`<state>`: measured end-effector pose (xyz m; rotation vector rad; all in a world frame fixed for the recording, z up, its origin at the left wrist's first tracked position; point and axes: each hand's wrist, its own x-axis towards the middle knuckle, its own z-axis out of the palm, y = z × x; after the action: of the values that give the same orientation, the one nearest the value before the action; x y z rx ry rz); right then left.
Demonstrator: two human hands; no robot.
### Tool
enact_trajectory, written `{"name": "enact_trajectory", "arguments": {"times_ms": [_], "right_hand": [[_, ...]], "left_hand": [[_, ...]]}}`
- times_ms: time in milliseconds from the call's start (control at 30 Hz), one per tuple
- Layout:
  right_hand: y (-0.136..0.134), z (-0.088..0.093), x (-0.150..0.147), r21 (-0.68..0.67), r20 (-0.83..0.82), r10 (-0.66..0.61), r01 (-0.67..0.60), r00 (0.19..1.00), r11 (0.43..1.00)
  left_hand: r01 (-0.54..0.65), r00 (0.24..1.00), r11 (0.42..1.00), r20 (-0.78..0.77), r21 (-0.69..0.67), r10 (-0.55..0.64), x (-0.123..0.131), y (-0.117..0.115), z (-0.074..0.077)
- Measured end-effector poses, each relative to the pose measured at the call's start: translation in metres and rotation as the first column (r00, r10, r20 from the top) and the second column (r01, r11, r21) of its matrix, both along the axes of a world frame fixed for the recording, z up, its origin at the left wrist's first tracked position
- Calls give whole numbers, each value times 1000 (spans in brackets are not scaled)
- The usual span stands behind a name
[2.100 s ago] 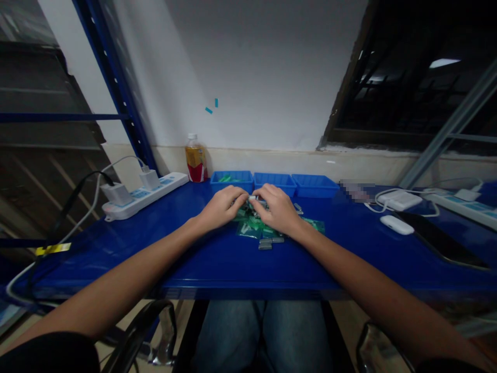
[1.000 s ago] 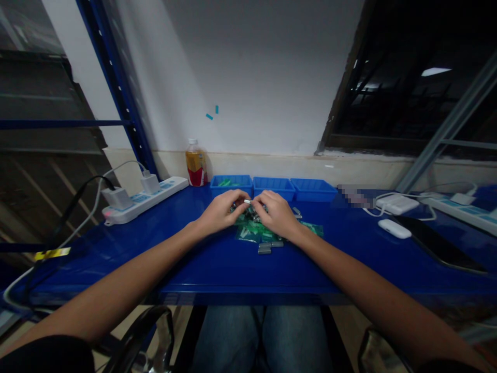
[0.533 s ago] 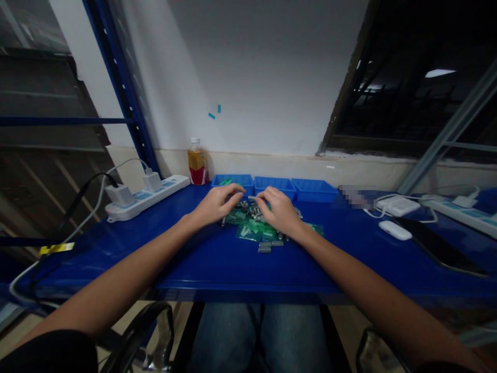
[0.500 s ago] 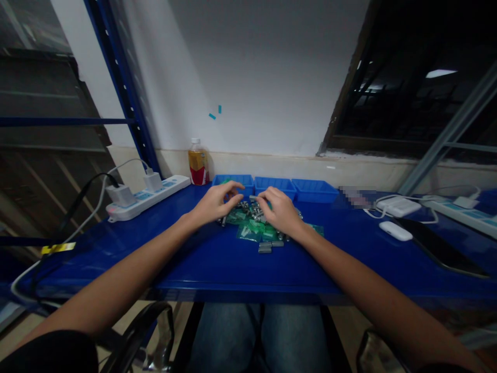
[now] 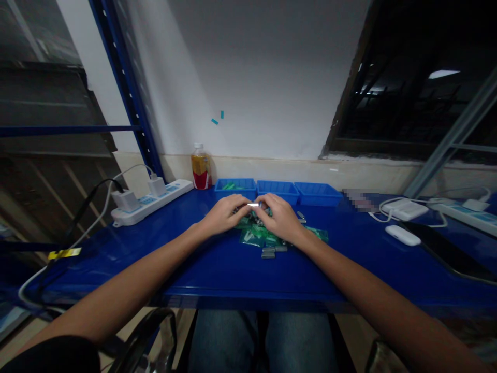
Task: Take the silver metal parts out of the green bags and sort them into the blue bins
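Observation:
My left hand (image 5: 229, 212) and my right hand (image 5: 278, 215) meet over the middle of the blue table. Between their pinched fingertips is a small shiny metal piece (image 5: 254, 204), which each hand grips at one end. Beneath them lies a pile of small green plastic packets (image 5: 252, 238) mixed with loose metal parts, partly hidden by the hands. Several short grey metal pieces (image 5: 268, 253) rest just in front of the pile. A few more metal parts (image 5: 301, 216) lie to the right of my right hand.
Three blue trays stand along the wall, the left tray (image 5: 235, 192) with green pieces in it. A drink bottle (image 5: 200, 168) and a power strip (image 5: 155, 201) are at left. On the right are a white case (image 5: 403, 235), a phone (image 5: 446, 248) and cables.
My left hand has moved right and closed its fingers on the left end of the metal piece, which my right hand was holding alone. The view has shifted slightly.

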<state>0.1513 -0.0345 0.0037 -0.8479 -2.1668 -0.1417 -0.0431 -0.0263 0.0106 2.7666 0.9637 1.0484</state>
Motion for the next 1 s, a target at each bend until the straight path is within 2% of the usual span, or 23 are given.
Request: {"name": "enact_trajectory", "arguments": {"times_ms": [167, 267, 433, 567, 733, 867, 1000], "right_hand": [[-2, 1, 0, 39, 49, -1, -1, 999, 999], [4, 1, 4, 59, 61, -39, 36, 997, 998], [30, 1, 28, 52, -30, -195, 196, 980, 979], [51, -3, 54, 6, -98, -313, 315, 945, 949], [69, -9, 74, -34, -107, -395, 394, 912, 918], [77, -13, 80, -61, -65, -466, 462, 883, 885], [82, -18, 85, -86, -13, -532, 529, 847, 844]], "left_hand": [[-39, 999, 998, -40, -45, 37, 1, -2, 4], [-85, 992, 993, -98, -85, 76, -5, 6, 2], [-218, 962, 974, -181, -54, 206, -31, 37, -11], [-259, 932, 958, -293, -122, 215, -43, 51, -21], [-347, 906, 922, -317, -171, 282, -40, 49, -21], [-457, 853, 869, -371, -189, 368, -40, 44, -17], [-515, 819, 833, -403, -205, 407, -40, 43, -15]]}}
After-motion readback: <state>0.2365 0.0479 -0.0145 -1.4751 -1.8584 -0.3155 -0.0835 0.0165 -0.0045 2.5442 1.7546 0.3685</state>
